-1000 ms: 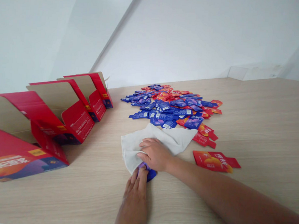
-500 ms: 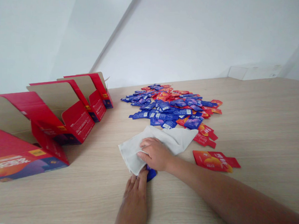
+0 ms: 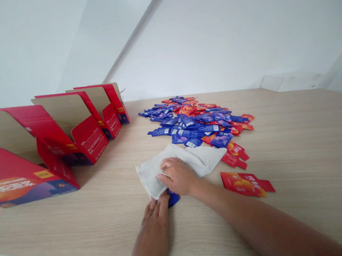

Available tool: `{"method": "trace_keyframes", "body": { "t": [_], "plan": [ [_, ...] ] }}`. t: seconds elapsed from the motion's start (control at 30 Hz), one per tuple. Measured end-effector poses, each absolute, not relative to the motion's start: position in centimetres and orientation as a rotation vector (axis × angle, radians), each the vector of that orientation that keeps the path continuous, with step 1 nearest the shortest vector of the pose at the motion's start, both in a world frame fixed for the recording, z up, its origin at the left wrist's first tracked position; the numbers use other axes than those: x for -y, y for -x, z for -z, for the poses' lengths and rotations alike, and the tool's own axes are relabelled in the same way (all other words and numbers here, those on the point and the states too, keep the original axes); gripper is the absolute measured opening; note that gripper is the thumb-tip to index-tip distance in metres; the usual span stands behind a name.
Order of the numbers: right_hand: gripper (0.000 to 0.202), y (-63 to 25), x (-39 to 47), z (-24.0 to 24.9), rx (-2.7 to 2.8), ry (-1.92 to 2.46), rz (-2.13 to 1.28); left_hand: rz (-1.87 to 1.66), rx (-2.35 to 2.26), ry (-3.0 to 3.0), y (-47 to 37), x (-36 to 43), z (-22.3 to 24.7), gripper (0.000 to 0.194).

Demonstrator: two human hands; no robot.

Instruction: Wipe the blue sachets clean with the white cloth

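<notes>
My right hand (image 3: pixel 179 175) presses on a light grey cloth (image 3: pixel 199 158) lying on the table, its fingers curled onto the fabric. Below it, my left hand (image 3: pixel 155 216) lies with fingers stretched out, and its fingertips reach the cloth's lower edge. A blue packet (image 3: pixel 173 199) sits partly under the cloth and beside the left fingertips; most of it is hidden. To the right of the cloth lies a red packet (image 3: pixel 243 184) with orange fruit printed on it.
A heap of blue and red packets (image 3: pixel 188 123) spreads behind the cloth. Open red boxes (image 3: pixel 89 138) stand in a row on the left of the wooden table (image 3: pixel 303 151). A white wall rises behind, with a white fixture (image 3: pixel 298 82) at the back right.
</notes>
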State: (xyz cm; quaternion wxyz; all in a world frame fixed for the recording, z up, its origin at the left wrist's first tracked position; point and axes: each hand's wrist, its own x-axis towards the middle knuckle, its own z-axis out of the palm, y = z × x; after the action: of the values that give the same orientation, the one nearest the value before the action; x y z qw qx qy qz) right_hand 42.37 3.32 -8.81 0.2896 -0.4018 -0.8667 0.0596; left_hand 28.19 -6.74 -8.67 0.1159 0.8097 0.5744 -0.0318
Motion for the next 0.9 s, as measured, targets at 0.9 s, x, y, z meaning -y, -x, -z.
{"method": "trace_keyframes", "body": {
  "t": [0.9],
  "plan": [
    [0.039,-42.5,-3.4,9.2,2.321,1.084,-0.152,0.039,-1.702,-2.330,-28.1,6.6,9.3,0.065]
  ]
}}
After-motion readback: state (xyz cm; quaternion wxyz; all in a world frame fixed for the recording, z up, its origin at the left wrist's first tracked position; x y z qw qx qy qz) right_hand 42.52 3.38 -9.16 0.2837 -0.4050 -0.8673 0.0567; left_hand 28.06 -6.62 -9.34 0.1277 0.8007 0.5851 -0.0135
